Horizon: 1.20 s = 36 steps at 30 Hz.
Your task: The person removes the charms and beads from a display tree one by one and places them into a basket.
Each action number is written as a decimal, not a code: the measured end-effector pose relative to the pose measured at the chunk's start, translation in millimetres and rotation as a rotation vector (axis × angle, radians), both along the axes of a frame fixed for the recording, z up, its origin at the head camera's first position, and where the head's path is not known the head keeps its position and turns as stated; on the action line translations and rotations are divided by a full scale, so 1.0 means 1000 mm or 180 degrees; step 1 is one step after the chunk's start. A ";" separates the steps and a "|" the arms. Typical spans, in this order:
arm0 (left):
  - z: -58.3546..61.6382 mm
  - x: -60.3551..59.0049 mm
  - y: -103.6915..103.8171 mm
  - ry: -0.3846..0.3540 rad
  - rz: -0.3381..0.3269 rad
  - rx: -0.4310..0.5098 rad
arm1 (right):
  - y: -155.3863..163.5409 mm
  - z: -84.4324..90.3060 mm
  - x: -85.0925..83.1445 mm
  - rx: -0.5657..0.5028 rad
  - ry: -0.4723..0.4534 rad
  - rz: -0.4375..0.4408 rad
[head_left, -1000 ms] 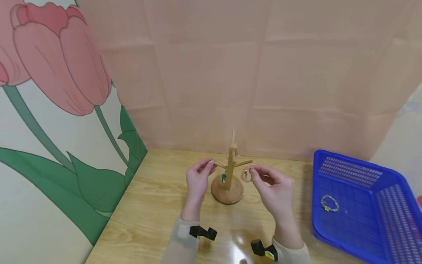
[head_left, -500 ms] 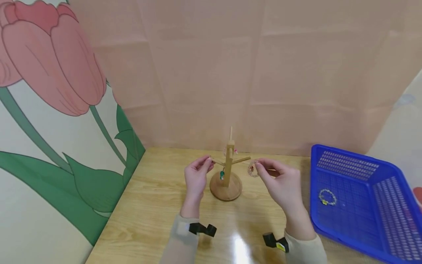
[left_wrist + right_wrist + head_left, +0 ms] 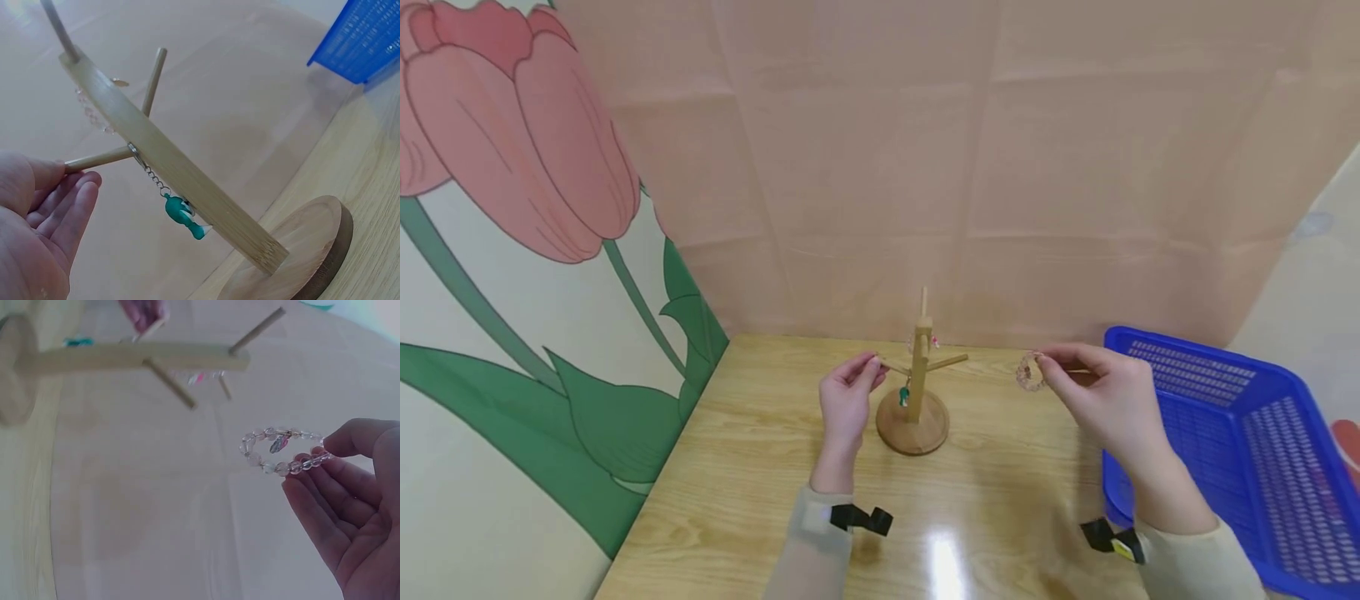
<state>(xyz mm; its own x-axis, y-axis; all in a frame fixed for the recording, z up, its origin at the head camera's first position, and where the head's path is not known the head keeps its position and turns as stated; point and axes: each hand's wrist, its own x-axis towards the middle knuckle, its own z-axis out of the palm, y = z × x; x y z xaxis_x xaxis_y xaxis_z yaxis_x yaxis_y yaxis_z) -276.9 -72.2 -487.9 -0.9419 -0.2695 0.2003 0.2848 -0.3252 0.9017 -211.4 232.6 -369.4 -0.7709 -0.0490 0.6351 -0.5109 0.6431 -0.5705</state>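
the bracelet (image 3: 1029, 372) hangs pinched in the right hand's (image 3: 1101, 400) fingers (image 3: 350, 439), in the air between the stand (image 3: 916, 392) and the blue basket (image 3: 1240, 450). the left hand (image 3: 847, 400) pinches the tip of the stand's left peg (image 3: 97, 160). a green charm (image 3: 184, 215) dangles from the stand, which sits on the tabletop (image 3: 745, 467).

Standing on a light wooden table (image 3: 745, 467): a wooden peg stand (image 3: 914, 425) on its round base near the middle, and a blue plastic basket (image 3: 1262, 467) sitting at the right edge.
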 end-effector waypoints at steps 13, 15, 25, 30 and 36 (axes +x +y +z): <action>0.000 -0.001 0.000 0.0020 -0.0011 0.0037 | 0.047 -0.004 -0.006 0.0430 -0.0502 -0.0177; 0.000 0.000 0.000 0.0020 -0.0009 0.0032 | 0.055 -0.005 -0.006 0.0498 -0.0588 -0.0197; 0.002 0.001 0.001 0.0004 -0.0052 0.0028 | 0.103 -0.008 -0.008 0.0764 -0.1130 -0.0321; 0.001 0.002 0.001 -0.0035 -0.0023 0.0062 | 0.122 -0.015 -0.013 0.0945 -0.1161 -0.0280; 0.001 0.003 0.001 -0.0015 -0.0022 0.0055 | 0.149 -0.025 -0.021 0.1098 -0.1153 -0.0245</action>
<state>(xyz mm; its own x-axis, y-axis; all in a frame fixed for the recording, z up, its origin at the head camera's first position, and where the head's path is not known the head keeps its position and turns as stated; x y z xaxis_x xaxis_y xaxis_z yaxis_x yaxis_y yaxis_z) -273.7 -70.8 -486.6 -0.9447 -0.2663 0.1914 0.2784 -0.3427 0.8972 -232.6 381.3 -394.6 -0.9483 -0.1432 0.2831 -0.2632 0.8535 -0.4498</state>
